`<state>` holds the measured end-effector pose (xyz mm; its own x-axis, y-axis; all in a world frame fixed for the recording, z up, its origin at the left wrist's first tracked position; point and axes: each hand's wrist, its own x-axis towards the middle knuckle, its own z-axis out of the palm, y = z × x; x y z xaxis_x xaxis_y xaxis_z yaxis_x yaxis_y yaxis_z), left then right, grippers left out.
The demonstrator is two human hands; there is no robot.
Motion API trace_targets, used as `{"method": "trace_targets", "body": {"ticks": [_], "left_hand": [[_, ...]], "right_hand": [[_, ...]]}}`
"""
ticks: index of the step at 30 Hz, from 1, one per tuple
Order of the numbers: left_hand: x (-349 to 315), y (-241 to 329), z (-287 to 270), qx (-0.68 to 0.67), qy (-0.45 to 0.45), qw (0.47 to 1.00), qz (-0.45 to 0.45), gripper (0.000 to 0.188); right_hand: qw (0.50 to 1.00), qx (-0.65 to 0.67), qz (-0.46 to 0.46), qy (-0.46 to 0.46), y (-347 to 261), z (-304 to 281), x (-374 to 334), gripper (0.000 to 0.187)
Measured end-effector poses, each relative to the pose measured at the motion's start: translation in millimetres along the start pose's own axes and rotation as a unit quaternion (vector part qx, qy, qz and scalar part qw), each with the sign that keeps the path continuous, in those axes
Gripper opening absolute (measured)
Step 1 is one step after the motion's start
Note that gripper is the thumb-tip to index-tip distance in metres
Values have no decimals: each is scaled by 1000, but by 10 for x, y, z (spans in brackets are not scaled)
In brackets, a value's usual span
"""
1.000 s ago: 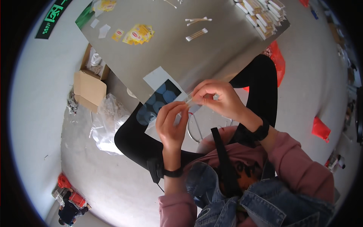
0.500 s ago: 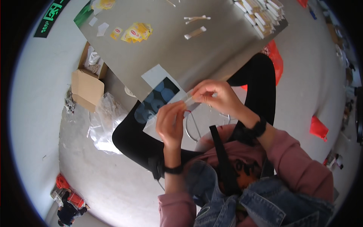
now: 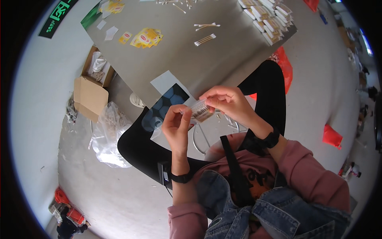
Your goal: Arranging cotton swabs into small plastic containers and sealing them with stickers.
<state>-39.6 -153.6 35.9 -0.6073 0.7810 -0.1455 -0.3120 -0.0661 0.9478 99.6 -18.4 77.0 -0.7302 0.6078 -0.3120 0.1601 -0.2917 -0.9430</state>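
My left hand (image 3: 176, 126) and my right hand (image 3: 227, 104) hold a small clear plastic packet (image 3: 201, 112) between them, above my lap by the table's near edge. Dark marks and a brownish strip show on its face; what it contains is too small to tell. Thumb and fingers of my left hand pinch its left end, while my right hand grips the upper right corner. Under my hands, a dark blue sheet with a hexagon pattern (image 3: 162, 106) lies partly over my thigh, next to a white sheet (image 3: 165, 81) at the table edge.
On the grey table (image 3: 159, 59) lie loose cotton swabs (image 3: 205, 39), a pile of yellow sachets (image 3: 147, 38) and stacked white-and-brown packs (image 3: 269, 22). An open cardboard box (image 3: 91, 93) and a clear plastic bag (image 3: 109, 137) are on the left. A red bag (image 3: 285, 65) hangs at right.
The packet has turned so that more of its face shows. My left hand's fingers have shifted into a pinch at its end. The whole view has moved slightly.
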Motion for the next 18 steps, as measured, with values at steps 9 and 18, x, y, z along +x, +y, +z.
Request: {"method": "trace_targets", "body": {"ticks": [9,18], "left_hand": [[4,66,-3,-61,-47,997,-28,5],[-63,242,-26,-138,-80,966,-203,9]], "right_hand": [[997,-76,1,29,-151,133,-83,14],[997,-48,50,-43,-419,57,-177,23]]}}
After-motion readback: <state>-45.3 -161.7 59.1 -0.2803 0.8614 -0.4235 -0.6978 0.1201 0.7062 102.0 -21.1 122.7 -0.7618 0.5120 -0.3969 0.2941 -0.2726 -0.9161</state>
